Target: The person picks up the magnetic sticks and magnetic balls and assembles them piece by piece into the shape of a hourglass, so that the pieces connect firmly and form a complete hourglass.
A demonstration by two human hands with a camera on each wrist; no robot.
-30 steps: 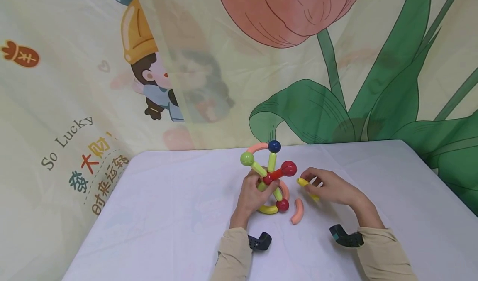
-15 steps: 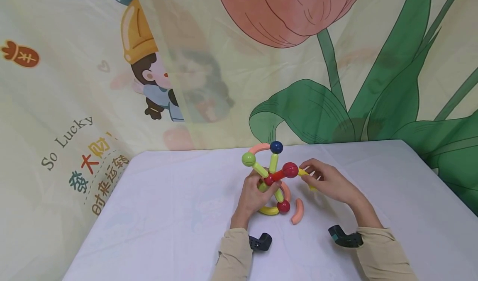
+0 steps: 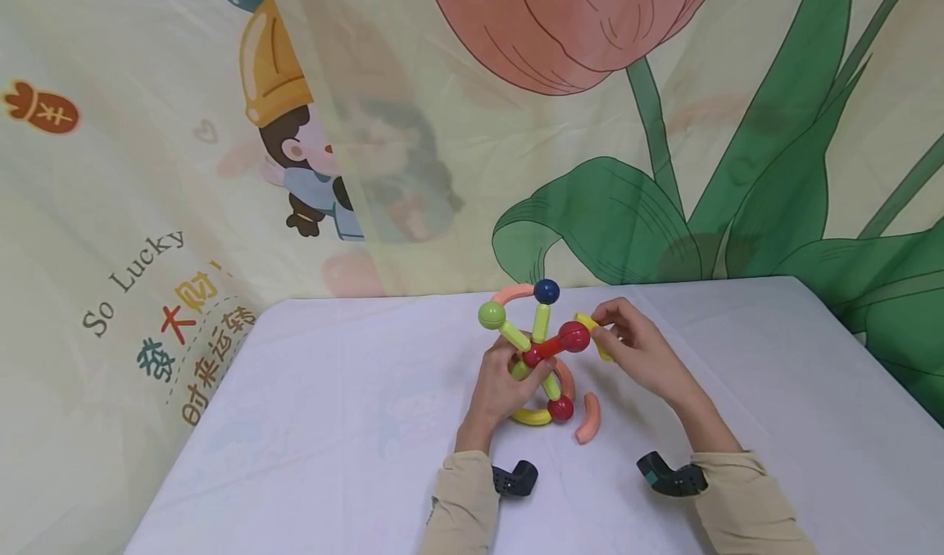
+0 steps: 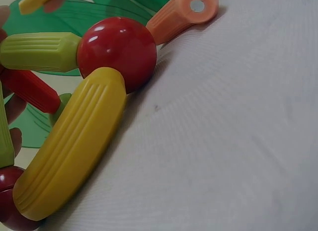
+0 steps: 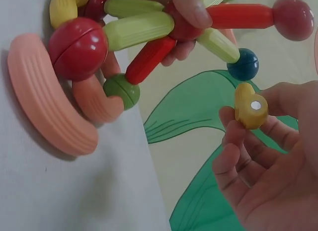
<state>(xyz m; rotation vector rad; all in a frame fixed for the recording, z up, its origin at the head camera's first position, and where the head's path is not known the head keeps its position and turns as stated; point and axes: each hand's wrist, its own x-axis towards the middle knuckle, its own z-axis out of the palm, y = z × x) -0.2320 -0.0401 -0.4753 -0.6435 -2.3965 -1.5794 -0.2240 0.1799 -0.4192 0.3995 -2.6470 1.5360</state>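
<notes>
Yellow rod [image 3: 594,334] pinched in R hand [image 3: 636,350], L hand [image 3: 504,384] gripping toy frame [image 3: 537,350].

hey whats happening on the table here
A person is at a white-covered table with a toy structure of coloured sticks and balls. The left hand grips the structure around its middle, steadying it on the table. The right hand pinches a curved yellow piece in its fingers, holding it close beside the upper red ball; whether they touch is unclear. A loose curved orange piece lies on the cloth next to the structure.
</notes>
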